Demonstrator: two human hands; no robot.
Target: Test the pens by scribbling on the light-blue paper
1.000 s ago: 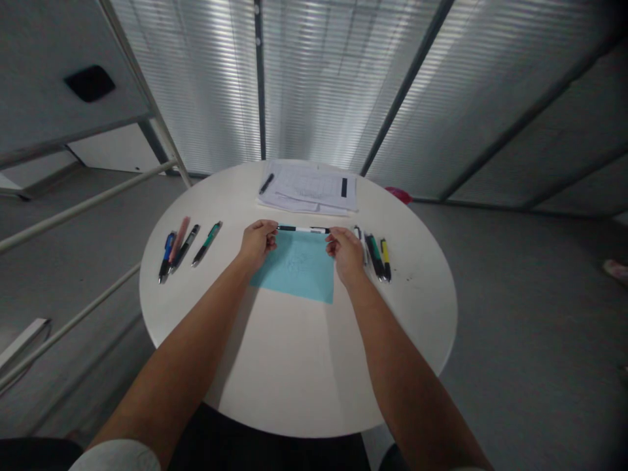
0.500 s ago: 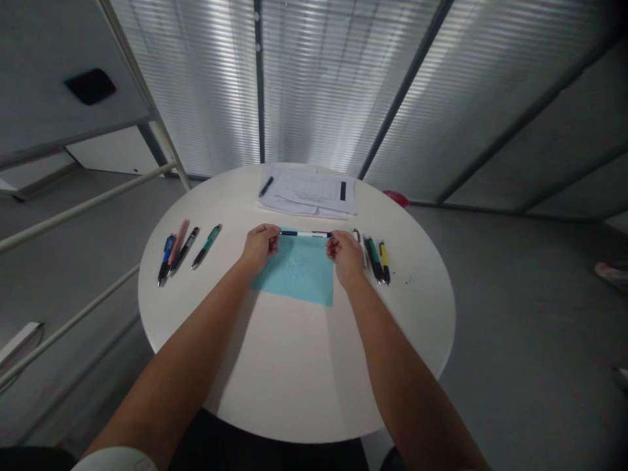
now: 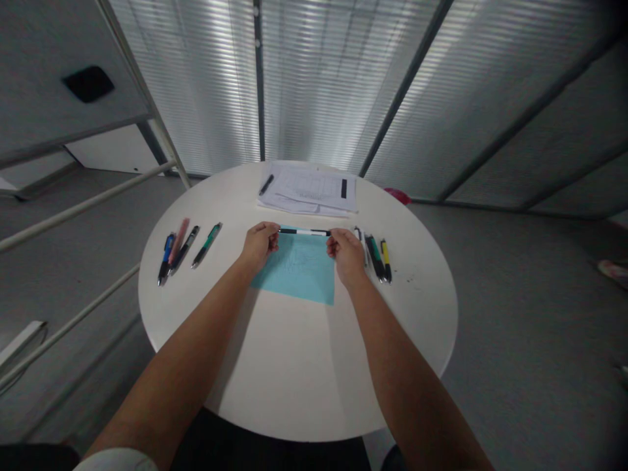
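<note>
A black-and-white pen (image 3: 305,232) is held level between my two hands, over the far edge of a light blue sheet of paper (image 3: 304,275). My left hand (image 3: 260,243) pinches its left end, and my right hand (image 3: 346,252) pinches the right end. Faint marks show on the blue sheet. Just right of my right hand lie a white pen (image 3: 364,254), partly hidden by the hand, green-and-black pens (image 3: 375,258) and a yellow-and-black pen (image 3: 386,260).
The round white table (image 3: 294,366) carries papers (image 3: 314,190) at its far side, with a dark pen (image 3: 266,185) on them. At the left lie a blue pen (image 3: 165,258), a pink pen (image 3: 179,239), a grey-and-black pen (image 3: 184,250) and a green pen (image 3: 207,243). White rails (image 3: 88,205) stand left.
Both hands keep the pen in nearly the same place. The pen appears slightly turned about its length, showing its black and white parts differently. The view has shifted very slightly.
</note>
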